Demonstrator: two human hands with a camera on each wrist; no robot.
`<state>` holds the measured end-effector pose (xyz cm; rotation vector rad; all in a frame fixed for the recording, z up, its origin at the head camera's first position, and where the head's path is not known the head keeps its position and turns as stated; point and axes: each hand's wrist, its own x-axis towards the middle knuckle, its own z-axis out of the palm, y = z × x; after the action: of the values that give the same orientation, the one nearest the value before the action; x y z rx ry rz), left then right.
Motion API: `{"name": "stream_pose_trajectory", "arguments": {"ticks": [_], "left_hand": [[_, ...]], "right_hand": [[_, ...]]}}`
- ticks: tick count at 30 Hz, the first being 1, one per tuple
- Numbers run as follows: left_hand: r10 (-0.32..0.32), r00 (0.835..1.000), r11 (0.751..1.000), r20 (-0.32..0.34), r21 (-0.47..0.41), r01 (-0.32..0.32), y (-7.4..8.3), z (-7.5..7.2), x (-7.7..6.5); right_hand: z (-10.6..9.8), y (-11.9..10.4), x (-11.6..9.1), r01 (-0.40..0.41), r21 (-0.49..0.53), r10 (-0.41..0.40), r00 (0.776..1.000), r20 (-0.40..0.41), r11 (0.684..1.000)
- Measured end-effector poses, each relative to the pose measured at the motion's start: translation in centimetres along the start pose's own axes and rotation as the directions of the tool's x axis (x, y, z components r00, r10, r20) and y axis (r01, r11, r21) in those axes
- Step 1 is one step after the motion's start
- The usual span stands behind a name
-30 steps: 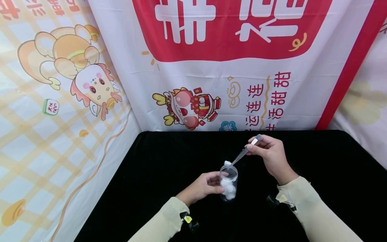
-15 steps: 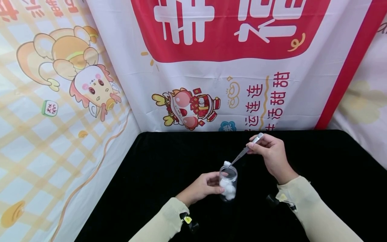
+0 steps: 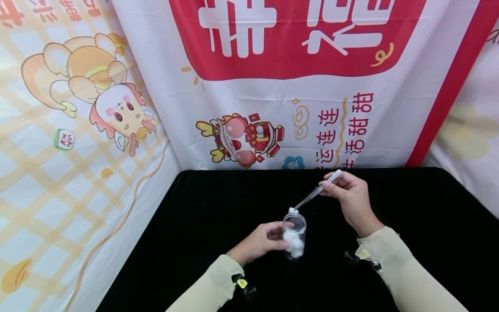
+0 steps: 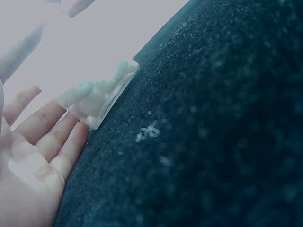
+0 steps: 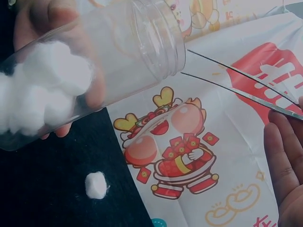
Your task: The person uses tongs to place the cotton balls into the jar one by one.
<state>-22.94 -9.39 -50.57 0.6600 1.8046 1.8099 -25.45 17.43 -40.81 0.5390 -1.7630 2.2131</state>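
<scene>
A clear open jar (image 3: 295, 225) with several white cotton balls (image 5: 57, 80) in its lower part stands on the black cloth. My left hand (image 3: 265, 240) grips it from the side, fingers behind and thumb in front. In the left wrist view, the fingers (image 4: 52, 130) lie along the jar's wall (image 4: 102, 101). My right hand (image 3: 351, 201) pinches metal tweezers (image 3: 317, 190), slanting down to the jar's mouth. In the right wrist view, the two tweezer tips are apart just outside the rim, nothing between them. A loose cotton ball (image 5: 97, 185) lies on the cloth beyond the jar.
The black-covered table (image 3: 218, 195) extends around both hands. A white and red printed curtain (image 3: 241, 125) hangs at its back edge, and a yellow-checked one (image 3: 97, 173) along the left. A dark wrist camera (image 3: 249, 292) sits below the left sleeve.
The tweezers have risen slightly, their tips moving from inside the jar's mouth to just above its rim. The left hand and the jar stay in place.
</scene>
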Motion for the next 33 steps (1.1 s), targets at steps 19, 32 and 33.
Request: {"name": "stream_pose_trajectory", "arguments": {"ticks": [19,32,33], "left_hand": [[-0.003,1.0,1.0,0.01,0.001,0.003,0.0,-0.1,-0.1],[0.022,1.0,1.0,0.01,0.016,-0.022,-0.1,0.0,-0.2],[0.024,1.0,1.0,0.01,0.017,-0.024,-0.1,0.0,-0.2]], "right_hand": [[-0.4,1.9,0.3,-0.074,-0.037,0.072,0.997,-0.041,0.997],[-0.6,3.5,0.2,-0.104,-0.084,0.101,0.994,-0.039,0.991],[-0.6,3.7,0.2,-0.104,-0.085,0.102,0.994,-0.036,0.991]]}}
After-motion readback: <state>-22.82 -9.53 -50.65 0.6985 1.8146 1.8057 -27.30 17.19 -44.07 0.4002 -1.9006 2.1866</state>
